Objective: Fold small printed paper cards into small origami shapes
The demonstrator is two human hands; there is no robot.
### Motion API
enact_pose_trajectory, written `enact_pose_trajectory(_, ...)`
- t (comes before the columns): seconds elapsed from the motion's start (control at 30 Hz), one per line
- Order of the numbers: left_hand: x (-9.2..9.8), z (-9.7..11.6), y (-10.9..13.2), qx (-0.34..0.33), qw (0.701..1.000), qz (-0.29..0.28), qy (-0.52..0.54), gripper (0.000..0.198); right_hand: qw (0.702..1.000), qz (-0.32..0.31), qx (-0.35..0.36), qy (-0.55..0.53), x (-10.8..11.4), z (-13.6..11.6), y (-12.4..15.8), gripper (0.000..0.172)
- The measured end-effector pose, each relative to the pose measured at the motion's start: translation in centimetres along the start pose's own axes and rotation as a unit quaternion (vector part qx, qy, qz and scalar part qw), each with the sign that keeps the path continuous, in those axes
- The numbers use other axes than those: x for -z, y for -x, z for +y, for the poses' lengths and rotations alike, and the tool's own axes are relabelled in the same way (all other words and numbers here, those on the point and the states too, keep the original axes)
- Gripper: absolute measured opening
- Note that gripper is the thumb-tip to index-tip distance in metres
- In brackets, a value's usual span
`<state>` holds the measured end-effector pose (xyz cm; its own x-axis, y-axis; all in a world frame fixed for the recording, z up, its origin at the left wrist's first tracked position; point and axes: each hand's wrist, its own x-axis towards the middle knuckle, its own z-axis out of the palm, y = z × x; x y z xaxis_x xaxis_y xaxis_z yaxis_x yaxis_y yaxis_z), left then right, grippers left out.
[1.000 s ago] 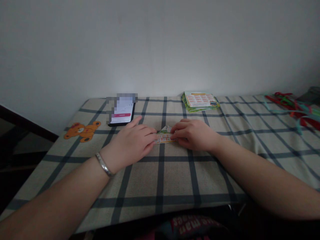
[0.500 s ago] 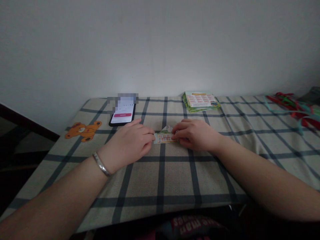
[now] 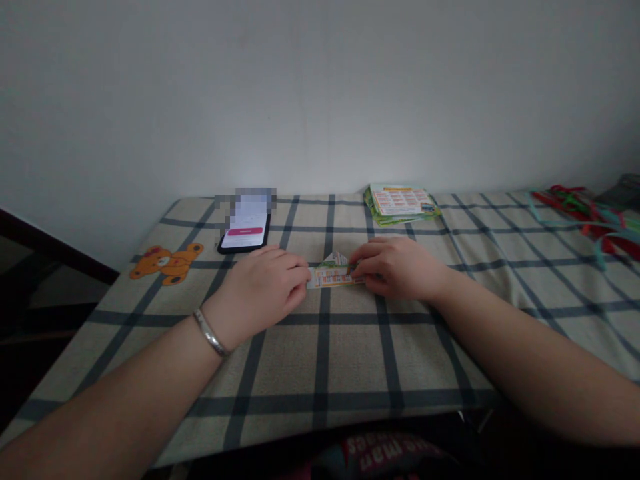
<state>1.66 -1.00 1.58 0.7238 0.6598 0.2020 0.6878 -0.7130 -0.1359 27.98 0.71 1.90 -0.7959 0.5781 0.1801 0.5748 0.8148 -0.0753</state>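
Note:
Between my hands, a small folded paper lies on the checked tablecloth, printed with orange and white blocks, with a pointed peak at its far edge. My left hand, a silver bangle at the wrist, has its fingertips closed on the paper's left end. On the right end, the thumb and fingers of my right hand are pinched together. Both palms face down, and the fingers cover the paper's two ends.
A phone with a lit screen lies beyond my left hand. A bear cutout is at the left. Near the wall sits a stack of printed leaflets. Red and green ribbons lie at the far right of the tablecloth.
My right hand has shifted slightly to the right along the paper, uncovering more of it. The left hand's fingers have drawn closer together. The paper stays in place.

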Motion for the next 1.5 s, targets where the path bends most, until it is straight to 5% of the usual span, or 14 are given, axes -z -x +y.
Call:
enact_pose_trajectory(0.63, -1.5, 0.0, -0.7, 0.04, 0.995, 0.021, 0.084, 0.011, 0.993, 0.048, -0.111, 0.006, -1.2, -0.2, -1.0, 0.018)
enact_pose_trajectory(0.97, -2.2, -0.2, -0.6, 0.05, 0.992, 0.04, 0.107, 0.029, 0.991, 0.064, -0.11, -0.03, -1.6, 0.2, -1.0, 0.013)
enact_pose_trajectory(1.5, -2.6, -0.5, -1.2, 0.063, 0.975, 0.053, 0.206, 0.008, 0.99, 0.084, -0.102, -0.058, -2.0, 0.4, -1.1, 0.015)
